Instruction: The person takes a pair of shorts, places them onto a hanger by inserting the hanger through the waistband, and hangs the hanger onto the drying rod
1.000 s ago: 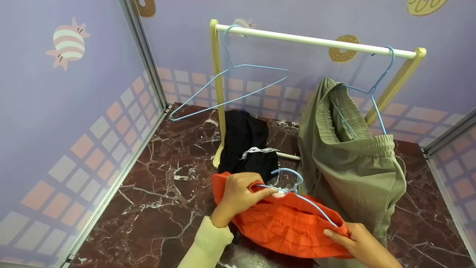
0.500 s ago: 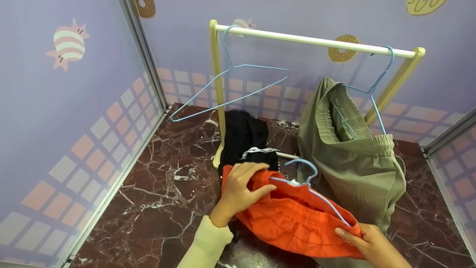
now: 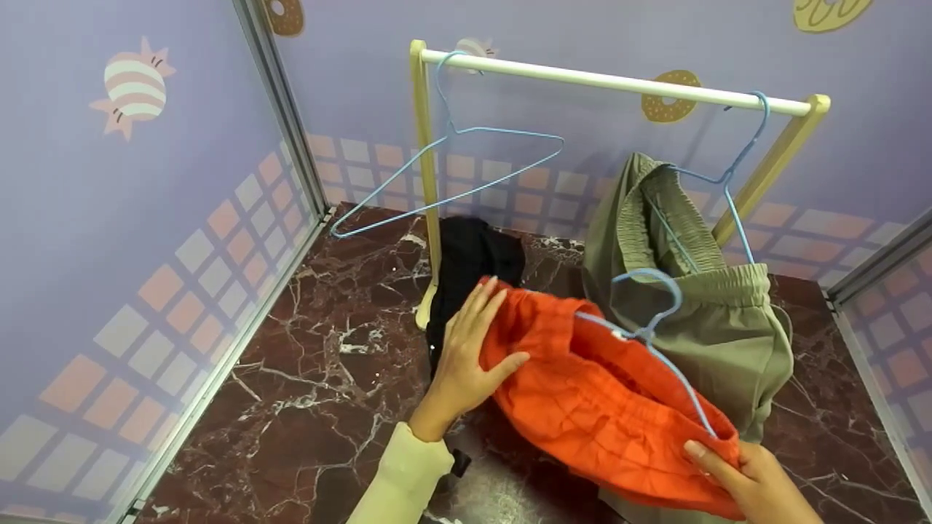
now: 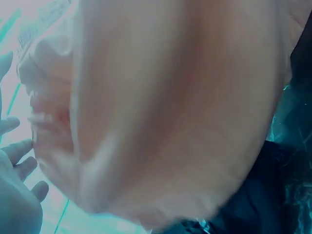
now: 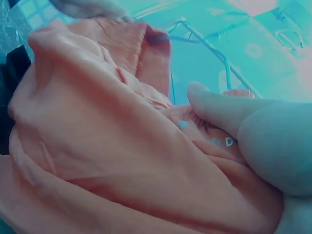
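Observation:
Orange shorts with a gathered waistband are spread between my hands, a light blue hanger inside the waist and its hook sticking up. My right hand pinches the waistband at the hanger's right end, thumb on the outside. My left hand lies along the left end of the shorts, fingers extended and thumb apart on the front. In the left wrist view, the spread fingers are beside the cloth. Small pale letters show near the right thumb in the right wrist view.
A clothes rack stands behind, a bare blue hanger at its left. Olive-green trousers hang on another hanger at its right. Black clothing lies by the left post on the marbled floor. Patterned walls surround this space.
The shorts and hanger have moved right, and the left end has risen. My left hand has loosened from the hanger and waistband, its fingers straightening along the cloth. My right hand keeps its pinch.

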A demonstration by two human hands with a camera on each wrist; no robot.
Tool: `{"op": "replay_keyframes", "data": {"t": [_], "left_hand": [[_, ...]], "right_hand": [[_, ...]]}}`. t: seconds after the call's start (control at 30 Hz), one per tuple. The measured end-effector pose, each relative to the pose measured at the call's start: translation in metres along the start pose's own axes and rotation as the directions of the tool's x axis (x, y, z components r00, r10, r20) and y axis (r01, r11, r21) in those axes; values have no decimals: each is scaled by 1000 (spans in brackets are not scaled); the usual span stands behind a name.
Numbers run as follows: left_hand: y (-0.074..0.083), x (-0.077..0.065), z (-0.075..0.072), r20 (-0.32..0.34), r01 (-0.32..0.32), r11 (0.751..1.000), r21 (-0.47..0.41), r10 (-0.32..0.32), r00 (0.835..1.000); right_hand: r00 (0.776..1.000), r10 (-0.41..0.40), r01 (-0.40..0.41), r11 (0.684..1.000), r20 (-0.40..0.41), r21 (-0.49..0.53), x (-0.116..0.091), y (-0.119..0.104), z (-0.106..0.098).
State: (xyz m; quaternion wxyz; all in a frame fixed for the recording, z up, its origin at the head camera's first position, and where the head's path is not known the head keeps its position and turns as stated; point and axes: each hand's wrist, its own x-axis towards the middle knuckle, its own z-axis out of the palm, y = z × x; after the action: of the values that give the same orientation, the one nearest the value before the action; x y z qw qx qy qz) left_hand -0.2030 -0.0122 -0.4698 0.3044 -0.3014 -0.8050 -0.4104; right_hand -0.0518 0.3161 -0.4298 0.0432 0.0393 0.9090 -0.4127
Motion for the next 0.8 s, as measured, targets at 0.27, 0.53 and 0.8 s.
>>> {"op": "replay_keyframes", "data": {"t": [0.27,0.53,0.8], "left_hand": [[-11,-13,7,131,128,991,31,-131,983],[-20,-24,13,221,239,970,50,-244,944],[-26,-37,18,333,360,931,61,-359,872]], "right_hand": [[993,72,-75,997,-94,-28,-3,-11,-7],[979,60,-64,998,-196,-10,-1,-16,-10],[965,111,-93,992,-236,85,3,-25,-11]]}}
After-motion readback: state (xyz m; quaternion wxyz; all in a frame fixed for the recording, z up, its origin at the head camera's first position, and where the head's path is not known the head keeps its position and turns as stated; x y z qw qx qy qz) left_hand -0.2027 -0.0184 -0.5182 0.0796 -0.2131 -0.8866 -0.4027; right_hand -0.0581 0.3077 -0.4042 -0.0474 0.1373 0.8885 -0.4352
